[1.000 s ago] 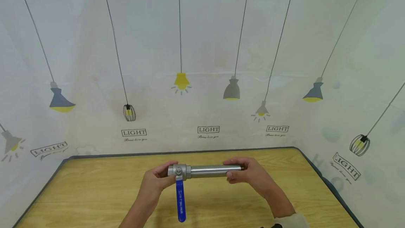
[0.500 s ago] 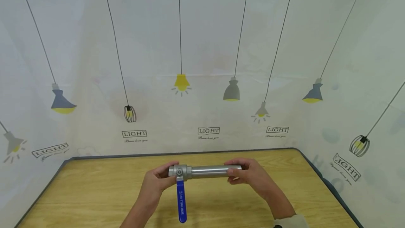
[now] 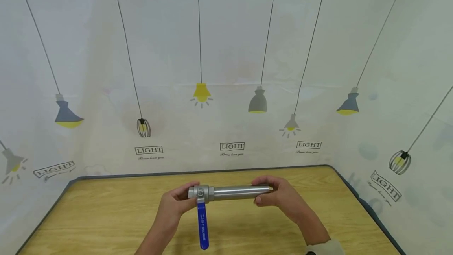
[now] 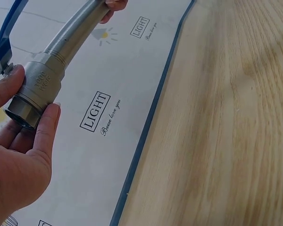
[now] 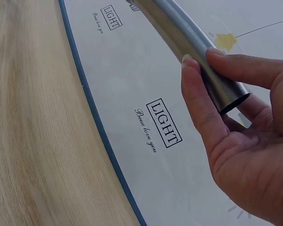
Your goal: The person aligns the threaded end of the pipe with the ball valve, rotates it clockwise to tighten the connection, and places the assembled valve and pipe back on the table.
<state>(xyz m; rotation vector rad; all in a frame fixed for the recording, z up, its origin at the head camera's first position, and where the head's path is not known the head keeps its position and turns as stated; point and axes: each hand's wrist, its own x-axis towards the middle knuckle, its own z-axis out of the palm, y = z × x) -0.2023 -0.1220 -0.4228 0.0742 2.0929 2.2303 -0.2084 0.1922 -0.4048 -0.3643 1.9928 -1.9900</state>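
A metal ball valve with a blue lever is held above the table in the head view. The lever points down toward the person. A plain steel pipe joins the valve's right side, and the two lie level in one line. My left hand grips the valve body at its outer end, thumb below and fingers above. At the pipe's far end, my right hand pinches it between thumb and fingers. The right wrist view shows the pipe's open end near the palm.
The wooden table lies under both hands, bordered by a dark blue edge. Behind it and at both sides rise pale walls printed with hanging lamps and LIGHT labels.
The right thumb moved up across the pipe's front, then back down to its lower side. My left hand and the valve have stayed nearly in place.
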